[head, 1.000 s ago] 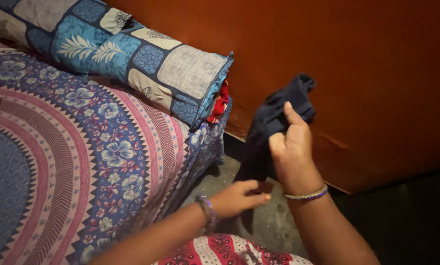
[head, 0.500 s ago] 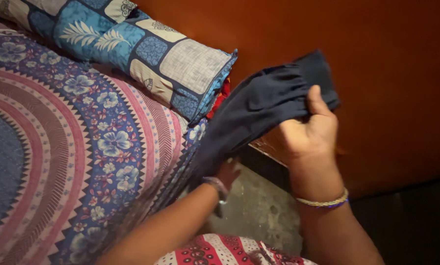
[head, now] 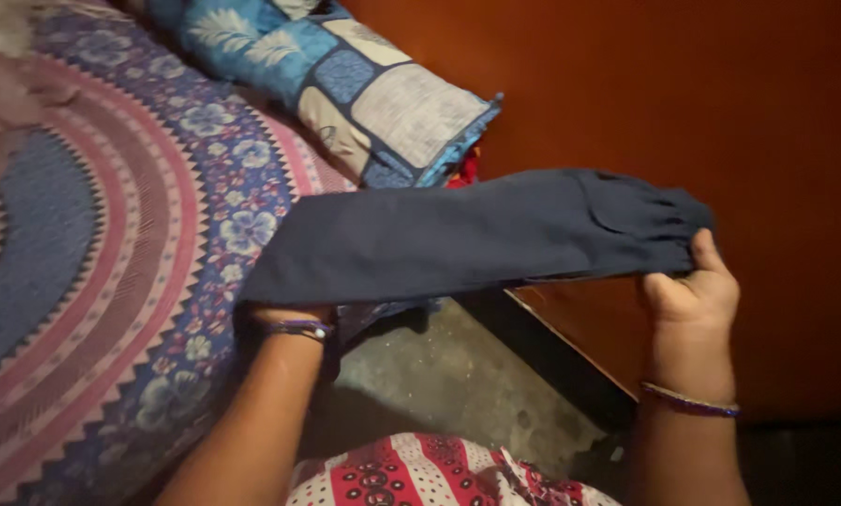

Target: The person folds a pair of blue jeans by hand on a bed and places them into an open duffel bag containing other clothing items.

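Two hands hold one dark blue cloth [head: 458, 234] stretched flat in the air. I see my right hand [head: 692, 300] pinching its gathered end tight. My left hand [head: 284, 314] is mostly hidden under the other end, so I cannot tell its grip. Below lie the flowery bedsheet [head: 139, 244], a patchwork pillow [head: 383, 103] and the orange wall [head: 673, 94].

Setting: bedroom in a home
Bed: covered by a bedsheet [head: 130, 253] printed with blue flowers and pink concentric bands
Pillow: patchwork-print pillow [head: 345, 84] in blue, grey and cream, lying at the bed edge against the wall
Wall: orange-brown painted wall [head: 673, 94] directly beside the bed
Floor: bare grey concrete floor [head: 448, 375] between bed and wall
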